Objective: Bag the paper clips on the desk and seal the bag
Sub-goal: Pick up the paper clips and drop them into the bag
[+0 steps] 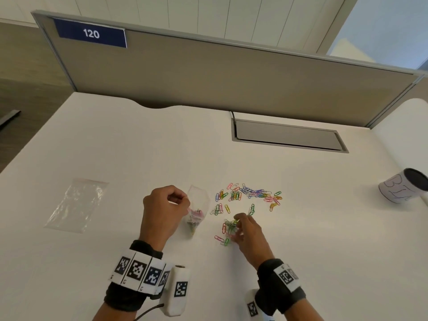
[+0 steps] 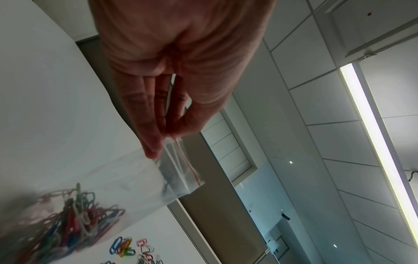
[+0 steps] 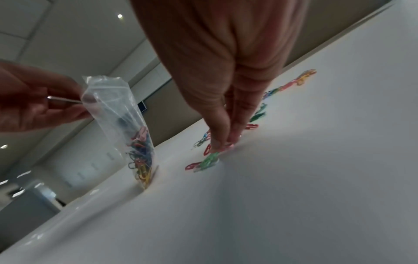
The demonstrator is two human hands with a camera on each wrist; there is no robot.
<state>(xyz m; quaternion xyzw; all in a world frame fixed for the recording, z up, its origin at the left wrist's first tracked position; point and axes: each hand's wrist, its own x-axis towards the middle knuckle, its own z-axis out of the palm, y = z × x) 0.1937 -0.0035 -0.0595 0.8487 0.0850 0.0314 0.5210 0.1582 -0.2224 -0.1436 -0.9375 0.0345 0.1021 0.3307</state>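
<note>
The paper clips (image 1: pixel 249 196) lie scattered on the desk (image 1: pixel 301 228), from 9 to 1 o'clock of my right hand (image 1: pixel 246 232), whose fingertips pinch a few. My left hand (image 1: pixel 162 209), at 9 o'clock, pinches the bag (image 1: pixel 196 212) by its rim, upright, bottom on the desk, clips inside.

My right hand (image 1: pixel 246 230) covers the paper clips (image 1: pixel 229 228) under its fingertips, so I can't tell how many it pinches. The paper cup (image 1: pixel 404 185) runs off the head view's right edge, its writing unreadable.
</note>
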